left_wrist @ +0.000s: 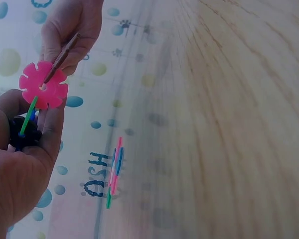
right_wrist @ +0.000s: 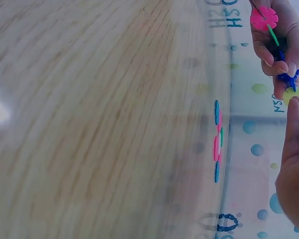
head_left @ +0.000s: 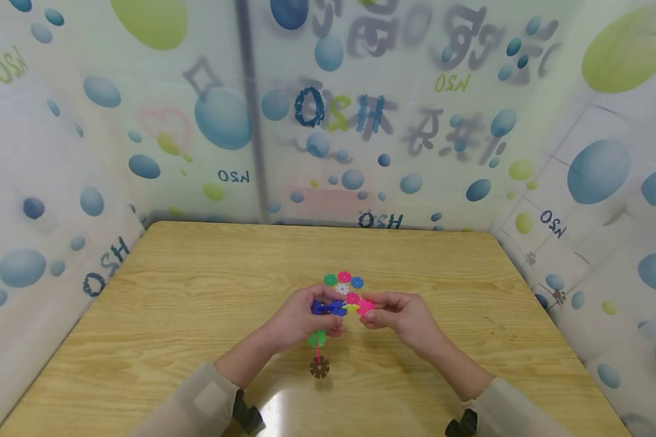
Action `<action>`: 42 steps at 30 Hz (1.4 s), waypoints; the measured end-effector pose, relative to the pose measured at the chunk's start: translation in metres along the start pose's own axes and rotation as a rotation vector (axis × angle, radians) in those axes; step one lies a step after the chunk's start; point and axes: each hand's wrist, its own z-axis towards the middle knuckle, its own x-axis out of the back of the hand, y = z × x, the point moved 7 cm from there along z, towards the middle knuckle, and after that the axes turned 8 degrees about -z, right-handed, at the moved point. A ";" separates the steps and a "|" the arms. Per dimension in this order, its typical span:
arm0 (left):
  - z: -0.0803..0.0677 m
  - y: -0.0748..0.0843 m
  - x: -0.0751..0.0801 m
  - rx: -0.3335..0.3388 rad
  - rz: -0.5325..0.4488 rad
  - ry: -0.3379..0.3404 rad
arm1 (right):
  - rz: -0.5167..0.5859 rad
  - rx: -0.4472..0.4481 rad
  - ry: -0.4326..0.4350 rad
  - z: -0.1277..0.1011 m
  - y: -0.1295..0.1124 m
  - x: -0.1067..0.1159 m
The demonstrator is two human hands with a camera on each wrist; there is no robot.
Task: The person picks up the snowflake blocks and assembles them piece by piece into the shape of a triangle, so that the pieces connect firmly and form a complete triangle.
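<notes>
Both hands meet over the middle of the wooden table [head_left: 197,291] on one assembly of snowflake-shaped plastic discs. My left hand [head_left: 330,317] grips its blue discs [head_left: 327,308]. From that hand a chain of a green disc [head_left: 316,338], a pink disc seen edge-on and a brown disc [head_left: 319,366] hangs toward me. My right hand [head_left: 369,313] pinches a pink disc [head_left: 365,306] next to a yellow disc [head_left: 351,308]. In the left wrist view the left hand [left_wrist: 25,149] holds the chain's pink disc [left_wrist: 43,84]. In the right wrist view a right fingertip [right_wrist: 295,107] touches the yellow disc [right_wrist: 295,94].
A flat cluster of green, pink, blue and white discs [head_left: 343,284] lies on the table just beyond the hands, edge-on in the wrist views [left_wrist: 114,169] [right_wrist: 218,142]. Bubble-printed walls [head_left: 60,182] enclose the table on three sides.
</notes>
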 end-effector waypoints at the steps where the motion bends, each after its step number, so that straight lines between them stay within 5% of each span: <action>1: 0.000 0.000 0.000 0.000 -0.001 -0.002 | 0.007 0.000 0.002 0.000 0.000 0.000; 19: 0.001 0.000 0.002 0.007 -0.022 -0.021 | 0.097 0.018 0.019 0.000 0.003 -0.005; 42: -0.004 -0.001 0.008 0.017 -0.034 -0.026 | 0.037 -0.006 0.020 -0.006 0.000 -0.002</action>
